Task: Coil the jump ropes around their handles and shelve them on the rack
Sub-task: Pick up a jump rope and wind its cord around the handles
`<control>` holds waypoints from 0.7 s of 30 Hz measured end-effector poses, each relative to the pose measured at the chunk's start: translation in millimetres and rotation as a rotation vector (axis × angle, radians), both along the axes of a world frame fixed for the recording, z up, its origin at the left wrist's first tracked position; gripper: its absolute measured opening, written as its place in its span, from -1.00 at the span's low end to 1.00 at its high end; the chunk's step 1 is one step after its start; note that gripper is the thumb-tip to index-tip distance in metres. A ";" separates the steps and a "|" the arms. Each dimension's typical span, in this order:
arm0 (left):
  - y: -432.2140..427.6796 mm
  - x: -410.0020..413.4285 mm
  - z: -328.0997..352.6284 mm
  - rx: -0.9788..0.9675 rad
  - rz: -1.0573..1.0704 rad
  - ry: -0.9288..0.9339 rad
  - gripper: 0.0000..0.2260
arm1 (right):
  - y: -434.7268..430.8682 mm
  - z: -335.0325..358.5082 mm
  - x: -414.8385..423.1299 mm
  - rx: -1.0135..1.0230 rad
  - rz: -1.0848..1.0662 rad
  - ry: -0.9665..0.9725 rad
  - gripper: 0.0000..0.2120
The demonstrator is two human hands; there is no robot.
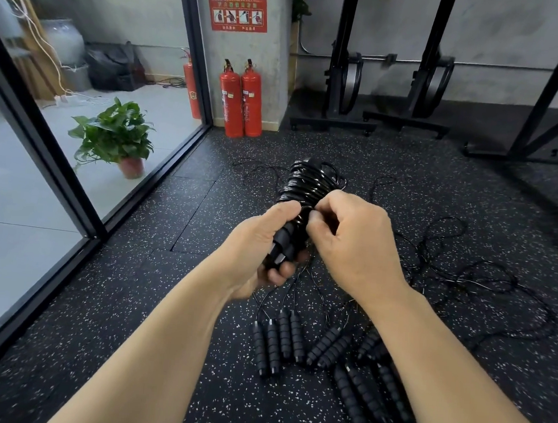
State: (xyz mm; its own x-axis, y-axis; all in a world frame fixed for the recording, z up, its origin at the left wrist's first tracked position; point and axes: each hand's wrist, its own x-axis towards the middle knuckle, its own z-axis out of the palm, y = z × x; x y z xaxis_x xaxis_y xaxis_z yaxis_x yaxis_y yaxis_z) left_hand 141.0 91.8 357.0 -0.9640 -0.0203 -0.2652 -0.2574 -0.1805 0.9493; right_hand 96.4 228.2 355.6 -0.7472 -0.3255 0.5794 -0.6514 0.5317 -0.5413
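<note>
My left hand (pixel 261 243) grips a pair of black ribbed handles (pixel 283 241) held together, pointing up and away from me. A thin black jump rope (pixel 310 183) is wound in many turns around their upper half. My right hand (pixel 352 237) pinches the cord at the lower edge of the coil, fingers curled. On the floor below lie several more black foam handles (pixel 280 341) in pairs, their thin cords (pixel 466 276) spread loosely to the right and back. No rack shelf for the ropes is identifiable in view.
Speckled black rubber floor (pixel 130 299). Glass wall with black frame (pixel 73 175) at left, a potted plant (pixel 116 135) behind it. Two red fire extinguishers (pixel 241 100) stand by a concrete pillar. Black gym machine frames (pixel 381 86) stand at the back and right.
</note>
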 end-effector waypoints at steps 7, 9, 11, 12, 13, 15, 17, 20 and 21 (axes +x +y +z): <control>4.3 -5.9 -3.2 -0.133 -0.005 0.061 -0.69 | 0.0 -8.6 -2.9 -0.072 -0.059 -0.031 -0.82; 3.2 -7.6 -6.9 -0.217 0.057 0.102 -0.72 | -0.5 -9.2 -4.8 -0.075 -0.086 -0.073 -0.78; 2.0 -9.2 -9.5 -0.298 0.144 0.112 -0.72 | -2.7 -7.9 -7.8 -0.073 -0.128 -0.142 -0.69; 1.5 -10.0 -10.4 -0.334 0.176 0.112 -0.73 | -4.2 -8.2 -9.6 -0.063 -0.133 -0.188 -0.66; 1.0 -10.5 -11.0 -0.365 0.194 0.114 -0.73 | -6.0 -7.8 -10.1 -0.056 -0.123 -0.242 -0.67; 0.2 -11.1 -13.1 -0.412 0.216 0.125 -0.74 | -9.9 -9.1 -11.2 -0.087 -0.088 -0.372 -0.77; 0.0 -11.3 -15.3 -0.529 0.244 0.132 -0.70 | -12.6 -8.1 -12.3 -0.259 -0.054 -0.539 -0.89; 2.2 -10.1 -19.5 -0.883 0.243 0.105 -0.52 | -11.7 -0.7 -13.8 -0.583 0.027 -0.857 -0.86; 3.7 -9.5 -21.1 -0.997 0.232 0.107 -0.45 | -10.5 1.5 -14.9 -0.614 0.051 -0.939 -0.82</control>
